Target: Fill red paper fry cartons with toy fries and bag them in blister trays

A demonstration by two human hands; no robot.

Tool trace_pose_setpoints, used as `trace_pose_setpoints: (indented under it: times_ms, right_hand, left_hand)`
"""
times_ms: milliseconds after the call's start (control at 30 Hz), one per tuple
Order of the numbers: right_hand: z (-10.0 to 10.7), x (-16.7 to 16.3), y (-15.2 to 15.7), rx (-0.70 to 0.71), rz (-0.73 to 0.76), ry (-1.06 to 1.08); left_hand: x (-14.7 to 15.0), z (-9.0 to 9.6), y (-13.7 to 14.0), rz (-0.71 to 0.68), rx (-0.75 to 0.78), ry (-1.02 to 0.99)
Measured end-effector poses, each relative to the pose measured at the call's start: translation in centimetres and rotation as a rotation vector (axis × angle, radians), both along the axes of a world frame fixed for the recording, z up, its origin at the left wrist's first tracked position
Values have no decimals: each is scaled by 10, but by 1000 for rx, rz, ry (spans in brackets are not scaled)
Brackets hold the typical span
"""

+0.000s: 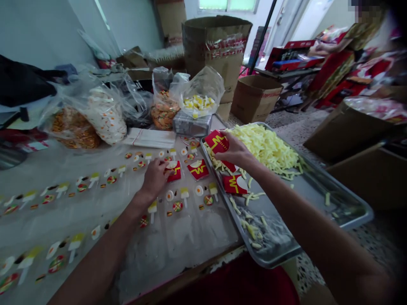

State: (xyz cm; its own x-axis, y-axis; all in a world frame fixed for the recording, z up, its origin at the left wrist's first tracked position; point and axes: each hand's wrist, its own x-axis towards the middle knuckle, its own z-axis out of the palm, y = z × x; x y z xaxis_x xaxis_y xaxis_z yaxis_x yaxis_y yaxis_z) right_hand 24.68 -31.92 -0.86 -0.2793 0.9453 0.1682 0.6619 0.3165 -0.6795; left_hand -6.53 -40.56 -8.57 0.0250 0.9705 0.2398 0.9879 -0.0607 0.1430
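Currently, the left hand [153, 178] is reaching forward, its fingertips touching the near side of a flat red packet [174, 173] with yellow markings; whether thumb and fingers are pinching it or merely pressing on it, I cannot tell. The right hand [237, 150] is holding its thumb and fingers around an upper red packet [216, 140], clamping it over the corner of a metal tray [311, 201]. Between the two sets of fingers, a middle red packet [197, 169] is lying on clear plastic [186, 235]. Beneath the right palm, a partly covered red piece [230, 166] is showing, and nearer the wearer a loose red packet [234, 184] is resting inside the tray. Just beyond the right fingers, pale yellow sticks [267, 144] are forming a heap, a few scattering below the wrist. Nearer the wearer than the left fingertips, egg-like pieces [170, 195], yellow-topped pieces [185, 194] and round colourful pieces [177, 206] are lying in groups. Farther off than both hands, a clear bag [199, 103] is holding yellow and white bits.
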Motion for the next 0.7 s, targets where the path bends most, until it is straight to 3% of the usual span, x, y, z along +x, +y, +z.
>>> trace_pose_setpoints:
  times_ms: [200, 367, 567, 700]
  right_hand:
    - [9, 43, -8, -41, -136, 183]
    - [10, 58, -18, -82, -150, 191]
    - [5, 56, -16, -53, -50, -146]
    - [-8, 24, -23, 134, 193, -469]
  left_hand:
    - [15, 1, -20, -159, 5, 296]
    - [20, -3, -20, -239, -169, 248]
    - [13, -3, -4, -268, -74, 149]
    - [23, 19, -1, -172, 44, 147]
